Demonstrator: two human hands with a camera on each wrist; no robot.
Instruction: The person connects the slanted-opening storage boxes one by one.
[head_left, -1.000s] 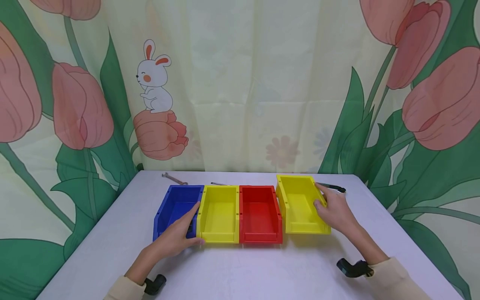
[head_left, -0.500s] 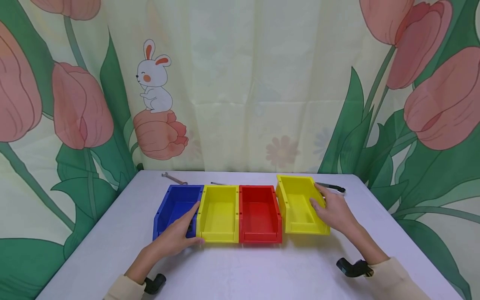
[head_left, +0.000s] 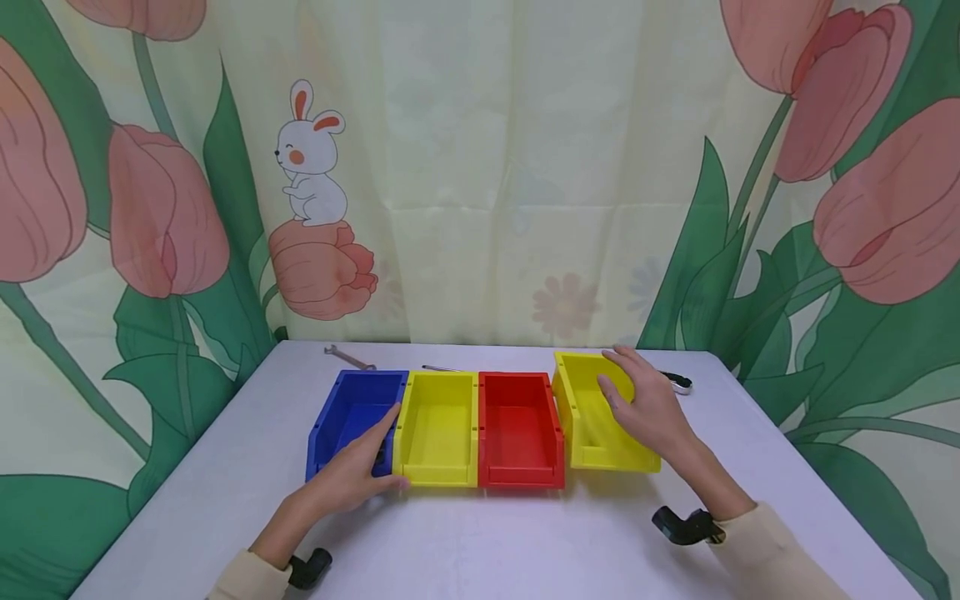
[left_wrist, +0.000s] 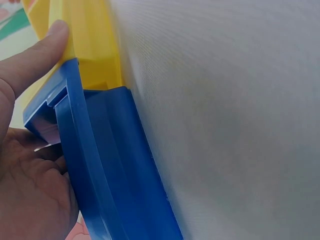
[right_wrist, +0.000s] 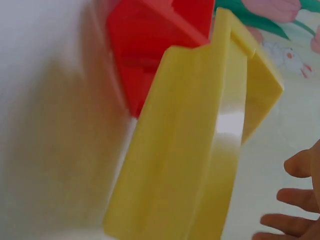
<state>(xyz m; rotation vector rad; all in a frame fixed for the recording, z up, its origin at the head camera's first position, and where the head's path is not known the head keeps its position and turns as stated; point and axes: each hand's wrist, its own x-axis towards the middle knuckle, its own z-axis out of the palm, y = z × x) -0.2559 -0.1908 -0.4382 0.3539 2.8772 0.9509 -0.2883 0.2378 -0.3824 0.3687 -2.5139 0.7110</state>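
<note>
A blue bin (head_left: 357,404), a yellow bin (head_left: 441,429) and a red bin (head_left: 520,429) stand side by side, touching. Right of the red bin, a second yellow bin (head_left: 600,417) sits slightly askew and looks raised off the table; how it is held there is hidden. My left hand (head_left: 348,475) grips the blue bin's front right corner, its fingers reaching inside and its thumb (left_wrist: 37,57) lying on the neighbouring yellow bin's front. My right hand (head_left: 648,408) hovers over the second yellow bin's right side, fingers spread, holding nothing; in the right wrist view its fingertips (right_wrist: 295,200) are apart from the bin.
Behind the blue bin lies a wrench (head_left: 349,357). A thin rod (head_left: 441,367) shows behind the first yellow bin. At the back right, a black-handled tool (head_left: 678,382) is partly covered by my right hand. A white cloth covers the table (head_left: 480,542), with a printed curtain behind.
My right hand has let go of the second yellow bin's right wall and moved up and left over it, fingers spreading. That bin stays nearly in place. The left hand has not moved.
</note>
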